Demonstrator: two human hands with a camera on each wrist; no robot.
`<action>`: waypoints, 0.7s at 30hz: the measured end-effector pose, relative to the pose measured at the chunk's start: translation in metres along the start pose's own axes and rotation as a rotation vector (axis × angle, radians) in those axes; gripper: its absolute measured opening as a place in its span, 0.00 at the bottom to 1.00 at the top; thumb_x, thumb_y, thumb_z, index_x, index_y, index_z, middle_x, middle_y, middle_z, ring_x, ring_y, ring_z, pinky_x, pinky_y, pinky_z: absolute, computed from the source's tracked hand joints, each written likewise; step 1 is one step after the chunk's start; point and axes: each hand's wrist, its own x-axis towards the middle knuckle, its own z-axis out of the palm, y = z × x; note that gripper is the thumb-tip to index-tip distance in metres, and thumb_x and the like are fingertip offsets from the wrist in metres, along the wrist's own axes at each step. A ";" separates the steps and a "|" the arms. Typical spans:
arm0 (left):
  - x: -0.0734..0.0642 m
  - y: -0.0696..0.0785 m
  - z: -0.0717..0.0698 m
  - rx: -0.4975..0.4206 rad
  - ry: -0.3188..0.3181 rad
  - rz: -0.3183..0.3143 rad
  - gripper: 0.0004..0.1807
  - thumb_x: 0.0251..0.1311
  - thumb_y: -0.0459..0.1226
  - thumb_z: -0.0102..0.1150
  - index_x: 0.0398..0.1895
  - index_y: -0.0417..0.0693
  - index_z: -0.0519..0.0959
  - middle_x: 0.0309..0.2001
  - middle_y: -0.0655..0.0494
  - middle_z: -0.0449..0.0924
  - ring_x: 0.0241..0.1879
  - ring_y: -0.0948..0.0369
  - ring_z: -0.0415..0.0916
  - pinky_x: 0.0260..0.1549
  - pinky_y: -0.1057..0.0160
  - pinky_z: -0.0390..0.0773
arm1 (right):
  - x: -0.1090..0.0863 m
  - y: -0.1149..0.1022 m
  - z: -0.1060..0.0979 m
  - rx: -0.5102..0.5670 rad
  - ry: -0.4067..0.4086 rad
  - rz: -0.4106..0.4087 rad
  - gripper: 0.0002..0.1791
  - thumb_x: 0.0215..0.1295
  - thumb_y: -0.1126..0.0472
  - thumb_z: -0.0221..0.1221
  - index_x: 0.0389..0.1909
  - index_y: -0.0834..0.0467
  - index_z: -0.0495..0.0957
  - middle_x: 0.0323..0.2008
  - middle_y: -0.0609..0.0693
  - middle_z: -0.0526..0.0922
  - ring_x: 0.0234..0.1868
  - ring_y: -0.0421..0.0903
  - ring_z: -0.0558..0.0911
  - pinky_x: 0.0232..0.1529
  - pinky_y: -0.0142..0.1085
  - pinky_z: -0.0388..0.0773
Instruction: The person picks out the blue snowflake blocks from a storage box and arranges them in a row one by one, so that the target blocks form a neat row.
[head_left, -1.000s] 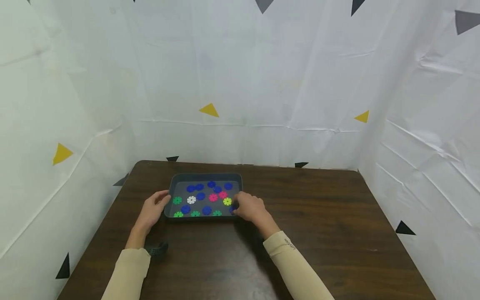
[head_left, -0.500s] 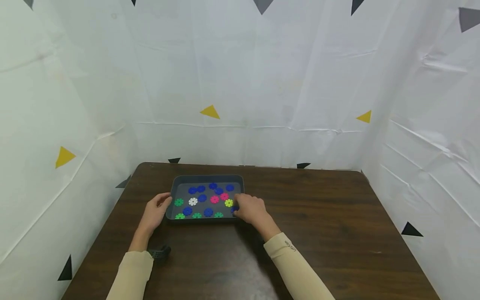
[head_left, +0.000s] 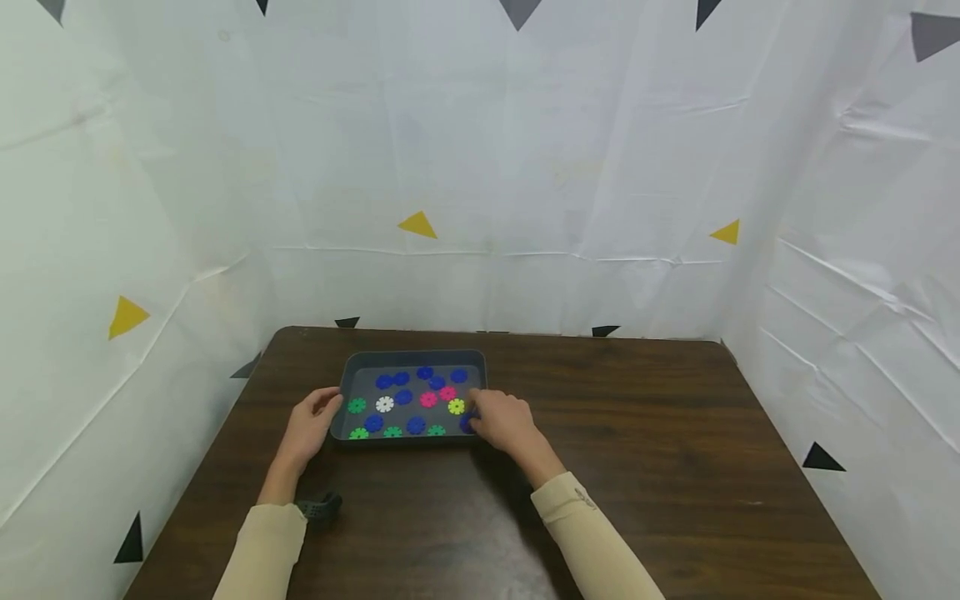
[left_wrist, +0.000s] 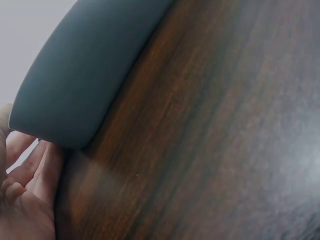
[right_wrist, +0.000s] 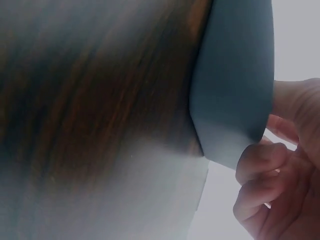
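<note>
Discs [head_left: 416,426] in blue, green, pink, yellow and white lie in a dark grey tray [head_left: 420,358] on the wood-grained surface [head_left: 637,442]. The left hand [head_left: 306,423], loosely bent, holds the tray's left end; the right hand [head_left: 506,419], fingers curled, reaches over its right end beside a blue disc [head_left: 465,425], whether pinching it I cannot tell.

At the right near corner of the tray [head_left: 416,358], the right hand [head_left: 504,419] partly hides a blue disc [head_left: 467,424]; whether it pinches it cannot be told. The right cuff's marking [head_left: 583,497] is too small to read. Both wrist views crop the tray's wall and conceal its contents.
</note>
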 end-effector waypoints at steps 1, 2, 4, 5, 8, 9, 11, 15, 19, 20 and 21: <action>0.000 0.000 0.000 -0.002 0.003 0.004 0.33 0.83 0.54 0.51 0.80 0.46 0.67 0.81 0.40 0.64 0.82 0.41 0.58 0.82 0.35 0.59 | -0.001 0.000 0.000 0.029 0.000 -0.002 0.09 0.74 0.55 0.69 0.52 0.48 0.86 0.46 0.46 0.91 0.42 0.49 0.88 0.40 0.51 0.85; -0.001 0.000 0.000 -0.004 0.005 0.007 0.32 0.83 0.54 0.51 0.80 0.46 0.67 0.81 0.40 0.64 0.82 0.41 0.58 0.81 0.35 0.59 | -0.003 0.000 -0.001 0.056 0.000 -0.001 0.09 0.74 0.55 0.68 0.52 0.48 0.86 0.46 0.46 0.91 0.42 0.49 0.88 0.41 0.51 0.85; -0.001 -0.001 0.000 -0.007 0.006 0.010 0.32 0.84 0.54 0.50 0.80 0.46 0.67 0.81 0.40 0.64 0.82 0.41 0.59 0.81 0.35 0.59 | -0.005 0.001 -0.002 0.118 0.004 0.003 0.08 0.75 0.56 0.67 0.51 0.49 0.86 0.45 0.46 0.91 0.42 0.48 0.87 0.42 0.51 0.84; -0.002 -0.001 0.000 -0.010 0.005 0.008 0.32 0.84 0.54 0.50 0.80 0.46 0.67 0.81 0.40 0.64 0.82 0.41 0.59 0.81 0.35 0.60 | -0.007 0.002 -0.002 0.145 0.007 0.007 0.08 0.75 0.56 0.67 0.51 0.49 0.86 0.45 0.47 0.91 0.42 0.47 0.87 0.43 0.51 0.84; -0.001 0.000 0.001 -0.018 0.004 -0.003 0.32 0.84 0.54 0.50 0.81 0.46 0.67 0.81 0.41 0.64 0.82 0.41 0.58 0.81 0.34 0.60 | -0.011 0.003 -0.002 0.221 0.028 0.023 0.07 0.76 0.57 0.66 0.50 0.49 0.86 0.46 0.47 0.90 0.43 0.47 0.87 0.44 0.51 0.85; -0.002 0.000 0.001 -0.020 0.005 -0.007 0.32 0.84 0.54 0.50 0.81 0.47 0.67 0.81 0.41 0.64 0.82 0.41 0.58 0.81 0.34 0.59 | -0.012 0.003 -0.003 0.243 0.037 0.027 0.06 0.76 0.57 0.66 0.50 0.49 0.86 0.46 0.47 0.90 0.44 0.47 0.87 0.45 0.51 0.85; -0.002 0.000 0.001 -0.028 0.007 -0.013 0.32 0.84 0.54 0.50 0.81 0.47 0.67 0.81 0.41 0.64 0.81 0.41 0.59 0.81 0.34 0.59 | -0.015 0.003 -0.002 0.286 0.059 0.035 0.06 0.76 0.57 0.66 0.50 0.50 0.86 0.46 0.47 0.91 0.44 0.47 0.87 0.46 0.50 0.85; 0.000 -0.001 0.001 -0.032 0.004 -0.018 0.32 0.84 0.54 0.50 0.80 0.47 0.68 0.81 0.40 0.65 0.81 0.41 0.60 0.81 0.34 0.60 | -0.018 0.005 -0.003 0.347 0.103 0.058 0.06 0.76 0.57 0.66 0.48 0.51 0.87 0.46 0.48 0.91 0.39 0.45 0.84 0.41 0.47 0.83; 0.001 -0.002 -0.001 -0.034 -0.004 -0.022 0.31 0.84 0.53 0.50 0.80 0.47 0.68 0.81 0.40 0.65 0.81 0.42 0.60 0.81 0.35 0.60 | -0.019 0.009 -0.005 0.371 0.132 0.077 0.04 0.76 0.55 0.67 0.46 0.49 0.87 0.45 0.46 0.90 0.35 0.43 0.79 0.36 0.42 0.78; 0.002 -0.002 -0.001 -0.036 -0.004 -0.023 0.31 0.84 0.52 0.50 0.80 0.47 0.69 0.81 0.40 0.65 0.81 0.42 0.60 0.81 0.36 0.60 | -0.019 0.010 -0.006 0.372 0.139 0.078 0.04 0.76 0.55 0.67 0.46 0.49 0.87 0.44 0.46 0.90 0.34 0.43 0.79 0.35 0.41 0.78; 0.002 -0.001 -0.002 -0.039 -0.004 -0.020 0.31 0.84 0.52 0.50 0.80 0.46 0.69 0.81 0.40 0.65 0.81 0.42 0.60 0.81 0.36 0.60 | -0.019 0.010 -0.008 0.374 0.146 0.080 0.04 0.76 0.55 0.67 0.45 0.49 0.87 0.44 0.46 0.90 0.34 0.42 0.78 0.35 0.40 0.77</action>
